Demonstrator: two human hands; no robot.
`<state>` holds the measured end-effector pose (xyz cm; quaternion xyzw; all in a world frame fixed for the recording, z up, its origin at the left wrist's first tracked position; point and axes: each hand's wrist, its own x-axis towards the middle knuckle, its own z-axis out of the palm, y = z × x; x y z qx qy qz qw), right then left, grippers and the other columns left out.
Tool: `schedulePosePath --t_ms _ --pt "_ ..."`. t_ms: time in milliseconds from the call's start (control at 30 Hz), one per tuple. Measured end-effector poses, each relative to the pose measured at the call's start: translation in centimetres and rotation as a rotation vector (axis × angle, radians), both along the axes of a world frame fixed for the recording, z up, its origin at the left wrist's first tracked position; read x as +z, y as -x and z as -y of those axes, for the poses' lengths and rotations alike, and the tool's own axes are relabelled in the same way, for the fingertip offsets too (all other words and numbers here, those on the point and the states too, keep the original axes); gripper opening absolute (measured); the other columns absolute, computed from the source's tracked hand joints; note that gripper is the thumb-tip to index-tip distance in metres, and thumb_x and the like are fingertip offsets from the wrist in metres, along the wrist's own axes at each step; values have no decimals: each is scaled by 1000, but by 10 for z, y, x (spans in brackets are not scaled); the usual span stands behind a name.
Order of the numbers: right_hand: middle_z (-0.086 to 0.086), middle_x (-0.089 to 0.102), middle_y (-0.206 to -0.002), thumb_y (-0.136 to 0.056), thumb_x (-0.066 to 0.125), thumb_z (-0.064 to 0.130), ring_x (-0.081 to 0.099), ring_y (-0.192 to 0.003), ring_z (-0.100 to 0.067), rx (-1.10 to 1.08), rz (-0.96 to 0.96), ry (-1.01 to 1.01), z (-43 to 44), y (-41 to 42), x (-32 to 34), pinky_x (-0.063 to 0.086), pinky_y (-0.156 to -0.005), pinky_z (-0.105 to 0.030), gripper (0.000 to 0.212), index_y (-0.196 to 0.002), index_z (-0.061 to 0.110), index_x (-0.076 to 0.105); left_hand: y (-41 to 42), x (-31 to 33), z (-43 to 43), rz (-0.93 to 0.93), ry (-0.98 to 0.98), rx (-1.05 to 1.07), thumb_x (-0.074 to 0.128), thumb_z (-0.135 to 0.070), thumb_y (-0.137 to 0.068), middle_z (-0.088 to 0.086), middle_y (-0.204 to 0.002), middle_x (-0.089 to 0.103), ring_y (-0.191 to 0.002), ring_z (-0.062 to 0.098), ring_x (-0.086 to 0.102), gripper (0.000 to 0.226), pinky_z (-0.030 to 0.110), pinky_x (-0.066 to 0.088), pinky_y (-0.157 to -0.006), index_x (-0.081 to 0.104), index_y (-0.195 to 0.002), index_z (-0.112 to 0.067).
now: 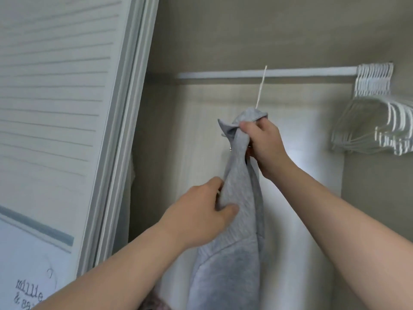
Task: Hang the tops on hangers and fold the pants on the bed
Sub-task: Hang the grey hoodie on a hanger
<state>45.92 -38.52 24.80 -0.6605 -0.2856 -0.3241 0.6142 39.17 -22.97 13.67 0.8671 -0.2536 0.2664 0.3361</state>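
Grey knit fabric: the top [232, 253] hangs lengthwise between both hands, inside an open closet. The left hand [201, 211] forms the nearer, lower grip, with thumb and fingers curled round a fold of the top at about mid-length. Above it and slightly to the right, the right hand [261, 142] clutches the bunched collar end, fingers closed round the cloth.

A thin white hanger hook [261, 88] rises from the collar just above the right-hand grip, seen edge-on. Its tip reaches the level of the closet rod [245, 74], but whether it sits over the rod cannot be told. The rest of the hanger is hidden in the cloth.

Behind both grips stands a pale wood-grain back panel [190, 130], and above the rod is a beige wall [268, 30]. Well to the right of the right-hand grip, a pack of bare white hangers [375, 113] hangs at the rod's end. Left of the left-hand grip, a white louvred door [62, 108] cuts across the view and covers that side of the closet. Below the left forearm a scrap of pinkish cloth [154, 304] shows, blurred.
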Motion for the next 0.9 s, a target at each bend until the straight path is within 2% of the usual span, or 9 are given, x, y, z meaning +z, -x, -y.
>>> schedulePosePath --t_ms 100,133,300,367,467,600,767,833,900 --pt "-11 49 -64 -95 59 15 44 -52 -21 -30 58 32 3 -28 37 37 -51 -31 14 -88 3 56 -24 27 13 26 -15 91 59 -60 -87 -7 -89 61 -83 20 62 35 40 54 -75 48 -95 -27" --pt "-8 48 -61 -96 57 13 42 -48 -17 -45 73 39 3 -37 49 36 -48 -29 12 -86 7 56 -33 35 17 39 -27 129 59 -58 -88 -6 -89 59 -83 21 61 35 39 53 -73 46 -93 -26" --pt "-6 46 -55 -97 56 13 40 -42 -14 -76 99 60 4 -80 96 34 -43 -26 16 -82 10 54 -83 72 25 164 -146 305 48 -29 -96 -1 -81 48 -77 28 53 16 37 46 -67 37 -91 -19" --pt "-5 46 -52 -96 57 13 40 -43 -15 -75 81 52 7 -99 108 34 -43 -26 20 -77 12 53 -96 83 22 190 -169 356 47 -24 -96 -2 -78 43 -76 29 49 21 37 41 -66 31 -83 -21" --pt "-4 47 -49 -94 59 15 40 -42 -15 -78 31 45 13 -121 116 35 -43 -25 21 -74 12 55 -109 93 17 192 -186 400 46 -22 -95 1 -82 48 -79 33 53 20 39 45 -67 31 -81 -21" --pt "-3 48 -50 -93 60 17 42 -44 -15 -71 -17 -10 18 -143 112 36 -43 -24 23 -71 12 55 -121 95 10 205 -192 421 48 -23 -94 3 -89 55 -86 35 58 16 45 52 -76 35 -84 -22" --pt "-6 48 -52 -93 59 21 42 -42 -17 -93 -34 5 20 -149 106 35 -40 -21 28 -67 13 53 -128 89 7 221 -143 407 49 -25 -95 2 -88 57 -83 33 57 17 46 52 -76 36 -84 -23" --pt "-7 52 -55 -93 60 25 44 -41 -17 -129 -38 8 22 -143 106 36 -41 -20 29 -67 13 52 -125 88 9 233 -58 350 52 -35 -97 -3 -89 61 -85 27 60 13 45 53 -78 43 -96 -25" --pt "-8 56 -59 -90 62 32 47 -39 -18 -190 -23 15 24 -138 107 38 -41 -21 31 -67 13 54 -116 88 13 220 40 308 53 -53 -95 -11 -89 62 -86 17 62 28 42 54 -80 45 -108 -29"
